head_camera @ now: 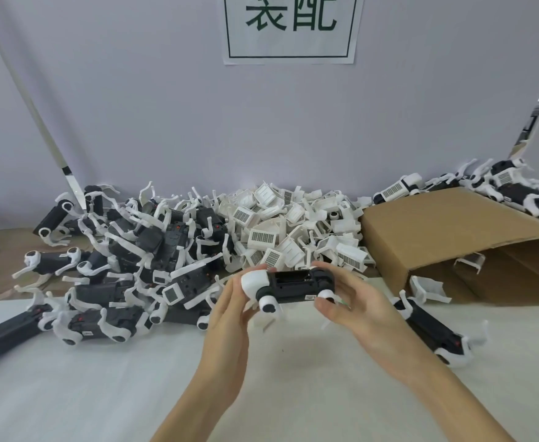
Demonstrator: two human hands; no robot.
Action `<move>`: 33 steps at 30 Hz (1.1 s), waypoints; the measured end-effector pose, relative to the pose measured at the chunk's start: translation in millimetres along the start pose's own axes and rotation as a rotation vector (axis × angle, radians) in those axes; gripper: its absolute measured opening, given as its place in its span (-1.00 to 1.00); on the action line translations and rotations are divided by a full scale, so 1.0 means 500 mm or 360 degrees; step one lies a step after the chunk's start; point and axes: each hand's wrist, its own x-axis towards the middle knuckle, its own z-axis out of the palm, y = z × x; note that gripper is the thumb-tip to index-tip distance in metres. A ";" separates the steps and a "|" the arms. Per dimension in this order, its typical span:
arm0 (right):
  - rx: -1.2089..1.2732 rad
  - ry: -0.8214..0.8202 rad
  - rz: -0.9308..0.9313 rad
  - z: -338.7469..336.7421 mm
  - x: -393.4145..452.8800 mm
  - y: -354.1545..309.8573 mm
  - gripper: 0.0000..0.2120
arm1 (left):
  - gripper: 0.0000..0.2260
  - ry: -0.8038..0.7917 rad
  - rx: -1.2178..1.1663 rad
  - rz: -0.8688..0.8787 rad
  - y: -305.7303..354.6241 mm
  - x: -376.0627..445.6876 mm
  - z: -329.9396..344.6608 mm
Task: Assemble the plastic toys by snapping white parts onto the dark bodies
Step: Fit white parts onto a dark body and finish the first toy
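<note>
Now both hands hold one dark toy body (296, 287) lifted above the middle of the surface (102, 393): left hand (229, 309) curls its fingers round the white-capped end, right hand (354, 301) grips the other. White parts (293, 231) lie heaped along the far edge, beside a cardboard box (446, 237).

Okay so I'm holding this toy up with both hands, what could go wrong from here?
The toy body is held in the air by its ends between the left hand and right hand, so hard pressing might make it slip. Its thin white legs hang below and could bend. The pile of white covers right behind could get knocked.
</note>
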 end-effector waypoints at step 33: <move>0.0786 -0.0008 0.0307 0.052 -0.017 0.049 -0.54 | -0.37 0.0142 0.0934 0.0741 -0.004 -0.033 0.056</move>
